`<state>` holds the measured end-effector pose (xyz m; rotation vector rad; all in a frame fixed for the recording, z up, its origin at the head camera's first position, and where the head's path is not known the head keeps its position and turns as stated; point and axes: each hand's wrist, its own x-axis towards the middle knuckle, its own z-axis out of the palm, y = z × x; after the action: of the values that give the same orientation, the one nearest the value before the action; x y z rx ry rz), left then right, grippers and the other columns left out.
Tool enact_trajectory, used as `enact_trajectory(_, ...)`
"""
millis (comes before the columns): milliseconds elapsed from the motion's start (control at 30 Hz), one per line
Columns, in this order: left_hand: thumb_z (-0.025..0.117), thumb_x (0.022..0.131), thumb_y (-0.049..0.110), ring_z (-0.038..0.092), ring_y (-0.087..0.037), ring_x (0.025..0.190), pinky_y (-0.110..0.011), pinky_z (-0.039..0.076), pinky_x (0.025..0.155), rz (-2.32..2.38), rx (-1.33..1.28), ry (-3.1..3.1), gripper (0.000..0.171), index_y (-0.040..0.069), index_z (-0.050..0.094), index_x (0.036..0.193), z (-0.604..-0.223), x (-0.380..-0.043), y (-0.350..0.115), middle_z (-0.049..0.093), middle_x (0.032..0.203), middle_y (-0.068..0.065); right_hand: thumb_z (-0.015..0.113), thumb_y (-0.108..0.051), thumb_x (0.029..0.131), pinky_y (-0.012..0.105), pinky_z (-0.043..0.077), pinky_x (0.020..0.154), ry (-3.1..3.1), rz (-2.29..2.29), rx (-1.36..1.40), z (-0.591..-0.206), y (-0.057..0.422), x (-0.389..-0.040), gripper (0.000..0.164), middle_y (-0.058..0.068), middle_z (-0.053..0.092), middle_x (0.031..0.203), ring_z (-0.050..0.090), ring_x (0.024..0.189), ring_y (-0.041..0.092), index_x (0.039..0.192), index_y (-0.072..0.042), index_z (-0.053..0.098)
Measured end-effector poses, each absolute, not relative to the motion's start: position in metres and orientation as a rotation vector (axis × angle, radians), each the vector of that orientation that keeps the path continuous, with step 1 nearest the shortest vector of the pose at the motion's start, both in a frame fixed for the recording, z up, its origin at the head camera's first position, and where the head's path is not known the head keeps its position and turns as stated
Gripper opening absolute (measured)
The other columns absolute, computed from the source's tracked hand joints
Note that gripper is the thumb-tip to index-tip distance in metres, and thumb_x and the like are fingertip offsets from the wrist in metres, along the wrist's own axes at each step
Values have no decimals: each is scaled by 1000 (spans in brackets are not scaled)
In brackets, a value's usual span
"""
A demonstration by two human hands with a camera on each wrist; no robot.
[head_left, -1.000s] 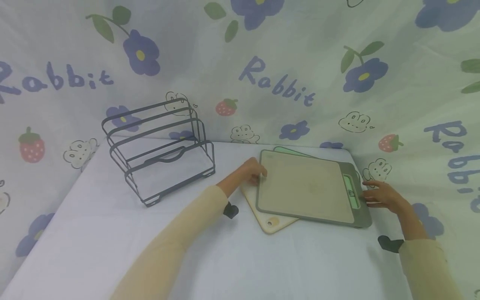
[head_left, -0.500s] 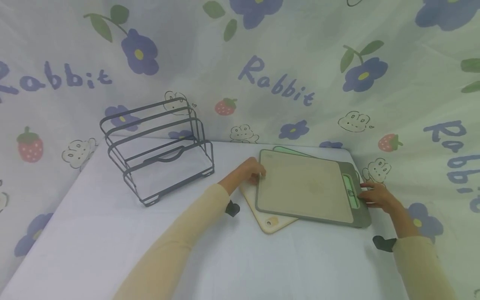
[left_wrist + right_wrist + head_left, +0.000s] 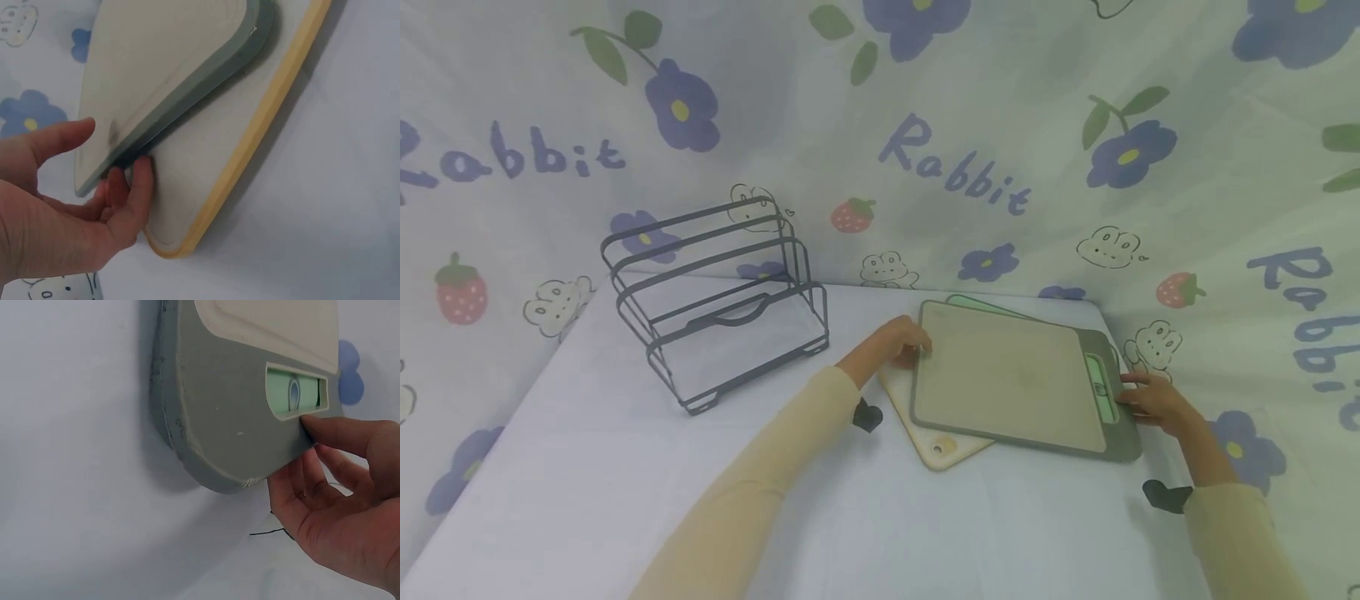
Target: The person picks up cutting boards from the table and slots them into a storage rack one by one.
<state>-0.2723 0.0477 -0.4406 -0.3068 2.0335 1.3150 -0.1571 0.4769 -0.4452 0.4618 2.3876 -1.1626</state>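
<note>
1 beige rect. board [image 3: 1000, 375] | L hand [image 3: 901, 340] curled under edge | R hand [image 3: 1157, 403] pinches opp. edge | dk-grey wire rack [image 3: 730, 315] apart

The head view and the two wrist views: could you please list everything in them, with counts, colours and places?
Wire rack: one, dark grey, left on the tabletop
Grey-and-beige board: one, top of the pile
Green board: one, green, beneath it
White board: one, yellowish-edged, also beneath
Tabletop: one, white, under rack and boards
Backdrop: one, pale with printed flowers, strawberries, rabbits; behind
Wrist pieces: two, black, by the wrists
Sleeves: two, cream, on both arms
Left grip: one, bare hand, pile's left edge
Right grip: one, bare hand, pile's right end
</note>
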Motion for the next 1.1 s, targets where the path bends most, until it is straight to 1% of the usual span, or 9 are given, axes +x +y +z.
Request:
enact_trajectory(100,72,86,1,61,-31,109,-37,59,83,1308,-318,2022,54,-5,50,135,-441,-274,48,58,117,-19,58,-8,96,53,51,97,2391,-1166,465,-448,479,-155,69,40,46,131,48,122,52,147,16,19)
enact_trajectory(200,72,86,1,61,-31,108,-37,60,82,1301,-321,2029,47,-6,54,129,-442,-275,48,59,114,-18,58,-9,96,49,53,95,2391,-1183,452,-450,481,-153,68,34,52,125,54,117,46,147,16,20)
enact_trajectory(300,71,86,0,60,-31,109,-39,60,84,1310,-333,2026,47,-5,53,129,-443,-275,47,59,115,-18,57,-9,96,46,56,92,2391,-1201,416,-451,482,-150,68,27,58,120,60,109,36,146,17,19)
enact_trajectory(433,71,86,-1,60,-32,113,-40,58,87,1335,-343,2013,50,-5,52,132,-443,-274,46,59,122,-19,58,-9,97,43,57,89,2385,-1226,386,-449,482,-146,68,21,61,115,63,102,25,145,18,19)
enact_trajectory(500,70,85,-2,60,-33,113,-41,58,88,1349,-335,2011,51,-6,51,133,-442,-273,45,59,123,-20,59,-8,97,43,57,89,2378,-1247,379,-447,482,-144,69,19,63,113,63,100,23,145,19,19)
enact_trajectory(667,71,85,0,61,-35,112,-43,58,87,1355,-284,2040,52,-7,50,132,-442,-271,45,59,122,-21,61,-8,97,44,57,89,2347,-1280,366,-446,483,-138,69,14,65,109,64,98,21,144,20,18)
enact_trajectory(733,72,86,2,61,-35,111,-42,59,86,1338,-256,2064,53,-7,49,133,-443,-270,45,59,121,-22,60,-8,97,45,57,89,2330,-1278,357,-447,484,-135,70,14,64,111,64,99,21,144,20,16)
enact_trajectory(900,73,87,4,62,-36,111,-42,59,84,1296,-214,2116,57,-7,46,136,-444,-268,45,59,120,-22,58,-7,97,49,55,92,2296,-1273,364,-449,483,-132,73,22,60,117,63,102,25,145,20,11)
enact_trajectory(1100,73,87,5,63,-36,108,-42,60,83,1288,-175,2137,52,-7,50,131,-443,-265,42,61,115,-20,58,-9,98,53,53,94,2304,-1242,385,-446,477,-126,74,29,56,121,62,106,31,146,20,9)
